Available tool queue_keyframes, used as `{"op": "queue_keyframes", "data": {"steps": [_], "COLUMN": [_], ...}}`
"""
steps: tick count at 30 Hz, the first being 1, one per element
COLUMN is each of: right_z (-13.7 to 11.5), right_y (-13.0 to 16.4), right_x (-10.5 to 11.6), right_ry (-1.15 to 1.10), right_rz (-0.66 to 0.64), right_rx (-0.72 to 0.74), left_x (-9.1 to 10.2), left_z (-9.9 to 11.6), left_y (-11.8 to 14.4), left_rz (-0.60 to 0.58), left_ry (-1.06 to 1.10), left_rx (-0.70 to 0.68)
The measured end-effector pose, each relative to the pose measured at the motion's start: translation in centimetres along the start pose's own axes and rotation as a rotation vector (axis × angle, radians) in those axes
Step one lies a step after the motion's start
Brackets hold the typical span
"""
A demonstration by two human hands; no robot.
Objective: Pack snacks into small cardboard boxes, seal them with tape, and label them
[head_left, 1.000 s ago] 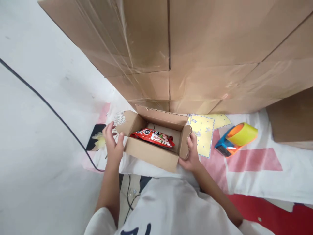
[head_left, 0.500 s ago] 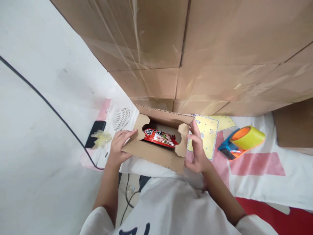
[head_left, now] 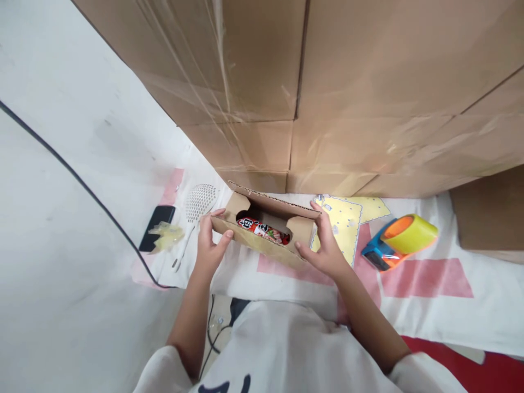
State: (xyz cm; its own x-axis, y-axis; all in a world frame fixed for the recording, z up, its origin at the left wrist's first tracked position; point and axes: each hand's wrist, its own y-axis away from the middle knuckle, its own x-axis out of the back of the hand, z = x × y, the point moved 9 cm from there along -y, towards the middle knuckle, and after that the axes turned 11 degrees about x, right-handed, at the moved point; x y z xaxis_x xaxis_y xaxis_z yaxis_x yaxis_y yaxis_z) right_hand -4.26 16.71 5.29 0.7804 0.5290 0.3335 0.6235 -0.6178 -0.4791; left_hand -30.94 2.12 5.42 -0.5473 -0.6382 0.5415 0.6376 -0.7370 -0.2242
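At centre of the head view, on a white cloth (head_left: 450, 305) with pink blocks: small cardboard box (head_left: 266, 243), tilted slightly, side flaps folded inward over the opening, near long flap raised toward the far one. Left hand (head_left: 208, 248) clamped on the box's left end, thumb on the near flap, fingers curled over the left corner. Right hand (head_left: 325, 248) clamped on the right end, fingers up along the right side flap, thumb pressed to the near panel. Both hands closed on cardboard, neither slack. Visible through the remaining gap between flaps: red snack packet (head_left: 262, 229) with white lettering, lying inside the box; only a strip of it seen, rest covered by flaps. Right of the box, just beside the right hand: yellow patterned sheet (head_left: 346, 218), flat on the cloth. Further right, apart from the box: tape dispenser (head_left: 399, 240), blue and orange body, yellow-green roll. Left of the box: white perforated scoop (head_left: 196, 204), handle pointing toward the near edge; past it a black phone (head_left: 154, 229) with a crumpled bit of clear yellowish film (head_left: 167, 236) on or against it, possibly used tape, view too small to confirm. Behind everything: wall of large cartons (head_left: 327, 82) wrapped in clear film. Black cable (head_left: 73, 174) crossing the white surface at left.
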Motion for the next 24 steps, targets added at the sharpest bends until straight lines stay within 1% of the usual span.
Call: {"op": "queue_keyframes", "data": {"steps": [2, 4, 5, 7, 9, 10, 12, 14, 15, 16, 17, 18, 19, 21, 22, 23, 24], "right_z": [0.7, 0.7, 0.6, 0.1, -0.2, -0.2, -0.3, -0.5, -0.7, -1.1, -1.6, -2.3, -3.1, -4.4, -4.4, -3.7, -2.2], "right_y": [0.1, 0.0, -0.1, 0.0, 0.2, 0.3, 0.6, 1.0, 1.2, 1.5, 1.8, 2.4, 3.3, 7.2, 9.5, 11.7, 13.1], "right_x": [-0.9, -1.1, -1.0, -0.9, -0.7, -0.6, -0.3, 0.1, 0.4, 1.1, 2.3, 4.2, 6.8, 13.0, 15.6, 18.0, 19.9], "right_ry": [-0.057, -0.121, -0.151, -0.225, -0.275, -0.275, -0.21, -0.095, -0.035, 0.025, 0.088, 0.161, 0.246, 0.421, 0.469, 0.463, 0.379], "right_rz": [0.019, 0.063, 0.071, 0.039, -0.036, -0.072, -0.115, -0.13, -0.122, -0.083, -0.001, 0.137, 0.336, 0.843, 1.073, 1.252, 1.331], "right_rx": [-0.093, -0.076, -0.037, 0.054, 0.118, 0.134, 0.145, 0.144, 0.139, 0.142, 0.159, 0.186, 0.21, 0.227, 0.201, 0.143, 0.06], "left_x": [-0.1, 0.2, 0.3, 0.2, -0.8, -1.5, -3.3, -4.9, -5.6, -6.0, -6.3, -6.5, -6.6, -6.5, -6.5, -6.4, -6.3], "left_z": [0.1, 1.2, 2.2, 4.8, 7.5, 8.6, 10.1, 10.6, 10.6, 10.6, 10.6, 10.6, 10.5, 10.4, 10.2, 10.0, 9.8], "left_y": [0.2, 0.6, 0.9, 1.7, 2.5, 2.7, 2.9, 2.6, 2.4, 2.4, 2.4, 2.5, 2.8, 3.4, 3.6, 3.7, 3.7], "left_rz": [0.007, 0.067, 0.107, 0.171, 0.173, 0.136, 0.0, -0.156, -0.218, -0.261, -0.287, -0.31, -0.331, -0.37, -0.385, -0.393, -0.392], "left_ry": [-0.01, -0.063, -0.11, -0.231, -0.336, -0.368, -0.379, -0.36, -0.365, -0.385, -0.419, -0.462, -0.503, -0.555, -0.567, -0.574, -0.576], "left_rx": [-0.028, -0.095, -0.146, -0.283, -0.427, -0.482, -0.548, -0.536, -0.52, -0.509, -0.509, -0.518, -0.536, -0.564, -0.566, -0.567, -0.57]}}
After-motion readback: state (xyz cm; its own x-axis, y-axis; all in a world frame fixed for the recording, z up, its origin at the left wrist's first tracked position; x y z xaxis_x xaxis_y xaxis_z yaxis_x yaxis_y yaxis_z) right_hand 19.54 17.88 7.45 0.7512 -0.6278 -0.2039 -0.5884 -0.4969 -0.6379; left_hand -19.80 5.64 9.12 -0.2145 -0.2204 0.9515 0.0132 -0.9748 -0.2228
